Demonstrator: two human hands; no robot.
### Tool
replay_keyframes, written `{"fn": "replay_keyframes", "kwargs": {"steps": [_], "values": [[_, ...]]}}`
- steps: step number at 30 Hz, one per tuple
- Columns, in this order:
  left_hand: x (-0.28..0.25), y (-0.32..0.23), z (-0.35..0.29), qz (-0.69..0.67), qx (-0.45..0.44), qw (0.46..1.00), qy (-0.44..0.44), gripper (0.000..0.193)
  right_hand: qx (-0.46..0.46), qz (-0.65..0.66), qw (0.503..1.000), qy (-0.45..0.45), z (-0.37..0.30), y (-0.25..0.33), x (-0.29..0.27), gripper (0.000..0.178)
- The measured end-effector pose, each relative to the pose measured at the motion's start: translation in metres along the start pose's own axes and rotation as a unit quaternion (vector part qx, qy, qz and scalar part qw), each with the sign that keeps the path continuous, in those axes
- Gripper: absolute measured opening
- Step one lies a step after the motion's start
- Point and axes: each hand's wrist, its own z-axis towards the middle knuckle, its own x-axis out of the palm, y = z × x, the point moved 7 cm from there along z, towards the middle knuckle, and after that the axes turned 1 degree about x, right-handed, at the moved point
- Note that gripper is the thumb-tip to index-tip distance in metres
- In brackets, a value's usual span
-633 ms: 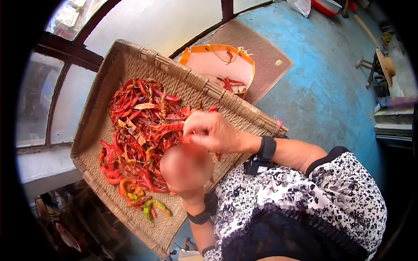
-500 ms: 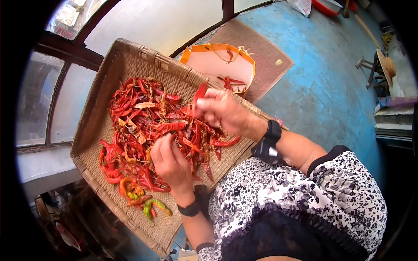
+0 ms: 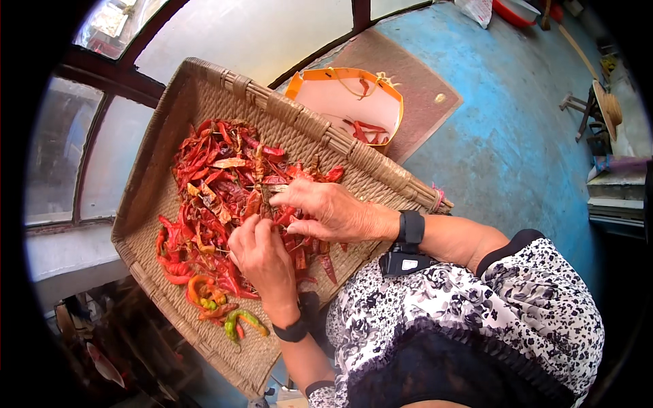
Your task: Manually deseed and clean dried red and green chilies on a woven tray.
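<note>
A heap of dried red chili peppers (image 3: 211, 180) lies in a wide woven basket (image 3: 146, 228). My left hand (image 3: 264, 257) rests on the near side of the heap, fingers bent together with their tips down among the peppers. What they hold, if anything, is hidden. Just right of it, my right hand (image 3: 330, 209) hovers low over the heap, palm down, thumb apart from the stretched fingers and no pepper visible in it. A bright red chili (image 3: 334, 173) lies beyond this hand. Green and orange chilies (image 3: 238, 323) sit at the basket's near left.
Behind the basket, an orange-rimmed bag (image 3: 320, 95) with a string handle holds a few red chilies (image 3: 367, 130). It stands on a brown mat (image 3: 425, 102) on the blue floor (image 3: 490, 136). Framed window panes (image 3: 252, 34) border the far left. A straw hat (image 3: 610, 109) is at far right.
My right hand has come down and left from above the far side, where it held a red chili, and that chili is no longer in it. My left hand has barely moved.
</note>
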Motion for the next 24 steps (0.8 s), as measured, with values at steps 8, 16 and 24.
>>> {"fn": "replay_keyframes", "kwargs": {"steps": [8,16,24], "values": [[-0.003,0.011,-0.026,-0.05,-0.059,0.997,-0.024,0.02,0.124,0.098,0.984,0.085,-0.006,-0.014,-0.01,0.012],[-0.01,0.037,-0.026,-0.118,-0.15,0.981,-0.045,0.017,0.233,0.08,0.956,-0.159,-0.004,-0.052,-0.123,0.014],[0.005,0.043,-0.036,-0.557,-0.306,0.765,-0.102,0.026,0.086,-0.141,0.983,-0.075,0.009,-0.007,-0.083,0.026]]}}
